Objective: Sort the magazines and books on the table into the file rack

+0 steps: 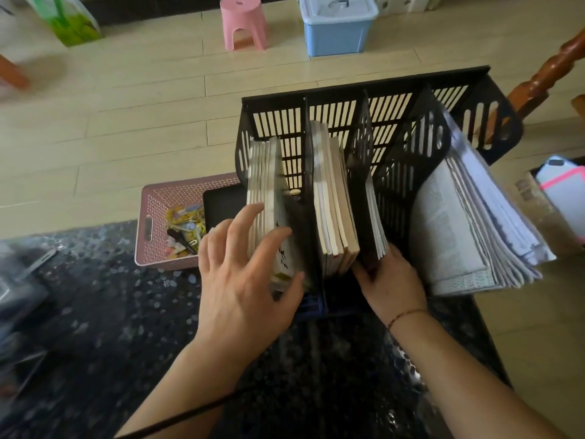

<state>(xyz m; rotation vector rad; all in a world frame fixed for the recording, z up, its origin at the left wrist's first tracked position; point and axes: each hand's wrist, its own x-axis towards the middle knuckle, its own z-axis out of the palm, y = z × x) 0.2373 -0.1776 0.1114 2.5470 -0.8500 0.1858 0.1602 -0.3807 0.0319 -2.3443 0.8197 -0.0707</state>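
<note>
Dark speckled counter (104,312), its near area bare. File rack (364,128) stands at the far edge. Left hand (243,280), fingers spread, presses books (266,198) in the leftmost slot. Right hand (392,283) apparently pinches a thin magazine (375,217) in the third slot.

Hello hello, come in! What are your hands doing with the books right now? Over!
Left hand open, fingers on the books in the file rack's leftmost slot. Right hand grips thin booklets in the third slot. Nothing blocking. Over.
</note>
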